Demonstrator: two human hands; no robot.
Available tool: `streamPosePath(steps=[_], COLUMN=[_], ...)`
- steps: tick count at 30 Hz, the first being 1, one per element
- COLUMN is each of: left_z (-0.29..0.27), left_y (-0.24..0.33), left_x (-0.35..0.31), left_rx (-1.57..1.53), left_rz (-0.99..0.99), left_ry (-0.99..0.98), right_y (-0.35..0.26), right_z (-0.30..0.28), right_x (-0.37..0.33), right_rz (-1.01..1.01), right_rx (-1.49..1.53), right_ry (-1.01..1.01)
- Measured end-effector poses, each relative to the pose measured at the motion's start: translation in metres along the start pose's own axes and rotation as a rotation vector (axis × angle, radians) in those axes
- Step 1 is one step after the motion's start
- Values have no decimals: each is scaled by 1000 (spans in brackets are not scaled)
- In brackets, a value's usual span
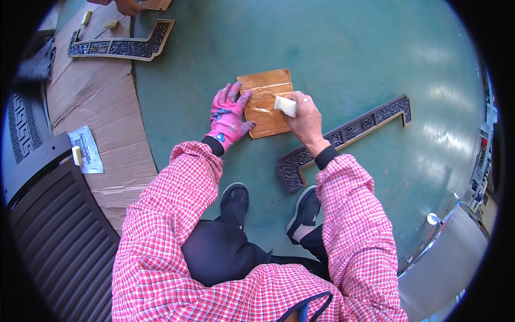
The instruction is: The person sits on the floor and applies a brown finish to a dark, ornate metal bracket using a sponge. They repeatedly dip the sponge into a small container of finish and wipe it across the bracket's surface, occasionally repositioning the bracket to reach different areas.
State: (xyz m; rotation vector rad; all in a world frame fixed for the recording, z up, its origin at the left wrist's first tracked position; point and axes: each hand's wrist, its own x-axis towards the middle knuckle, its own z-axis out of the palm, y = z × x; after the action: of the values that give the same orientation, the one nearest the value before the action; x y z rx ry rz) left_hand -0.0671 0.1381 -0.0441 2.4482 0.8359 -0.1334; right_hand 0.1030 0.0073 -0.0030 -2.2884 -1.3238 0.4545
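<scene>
Left hand (229, 119), pink glove, fingers spread, palm down over left edge of a shiny copper-coloured sheet (263, 126); not gripping anything. Right hand (306, 118), bare with a ring, clamped on a white sponge block (285, 106) over the sheet's right half; can't tell if sponge face touches. Sheet lies creased on the green floor (332, 48), ahead of the person's shoes (235, 198).

Carved dark bracket (367, 123) lies to the right, right cuff above it, near end just beside the right shoe. Far left: second bracket (126, 47) lying partly on cardboard (102, 123), another person's hand (129, 6) beyond. Near left: slatted dark panel (61, 231), packet (91, 161) with a pale block (77, 155) at its edge.

Risks: sheet could skid or fold if the sponge drags hard and the left hand presses too lightly, since only one side is held. Shiny coating, if wet, could smear onto bare fingers or glove. Right sleeve (348, 193) could brush the bracket if that arm drops; a shifting right foot could knock it
</scene>
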Motion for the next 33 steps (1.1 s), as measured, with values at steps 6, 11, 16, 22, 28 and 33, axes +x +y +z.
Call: streamPosePath(steps=[6,11,16,22,28,33], left_z=[4,9,11,9,24,32], left_y=[-8,-12,-12,0,33,43], left_x=[2,-1,3,-5,-56,-76], left_rx=[-20,-50,10,5,-566,-720], left_rz=[14,63,88,213,166,-70], left_ry=[23,120,117,223,-152,-361], right_y=[-3,-18,-1,32,125,150], right_z=[30,22,21,-57,-101,-95], right_x=[10,13,3,-72,-139,-123], right_rz=[-69,32,34,343,766,790], right_rx=[-90,-58,-160,209,137,164], right_ry=[-33,68,32,359,750,722])
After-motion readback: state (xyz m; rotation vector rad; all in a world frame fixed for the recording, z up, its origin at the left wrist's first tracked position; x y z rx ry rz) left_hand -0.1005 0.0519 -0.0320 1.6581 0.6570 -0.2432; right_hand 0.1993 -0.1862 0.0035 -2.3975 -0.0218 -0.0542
